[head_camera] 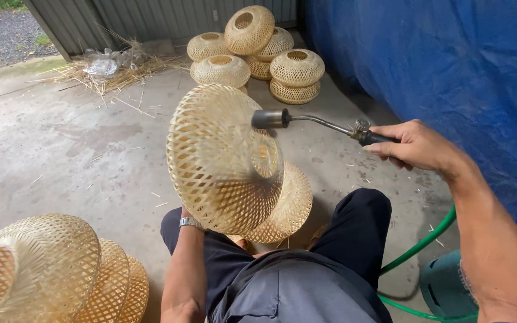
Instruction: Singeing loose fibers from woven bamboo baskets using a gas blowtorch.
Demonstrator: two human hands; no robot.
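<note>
Bamboo lampshade [222, 158] over left hand, torch [306, 119] in right grip [414, 146]

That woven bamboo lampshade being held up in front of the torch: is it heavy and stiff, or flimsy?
The bamboo lampshade is probably light: its open lattice is mostly air, and it appears to be held up from one side. It likely keeps its shape, as the stacked shades stay domed. Being rounded, it may roll if pushed.

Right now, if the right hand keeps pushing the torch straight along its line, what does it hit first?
The right hand points the torch leftward. Its nozzle would most likely meet the woven bamboo shade first. The nozzle overlaps the shade's rim in the picture; depth is unclear, so contact can't be confirmed.
</note>
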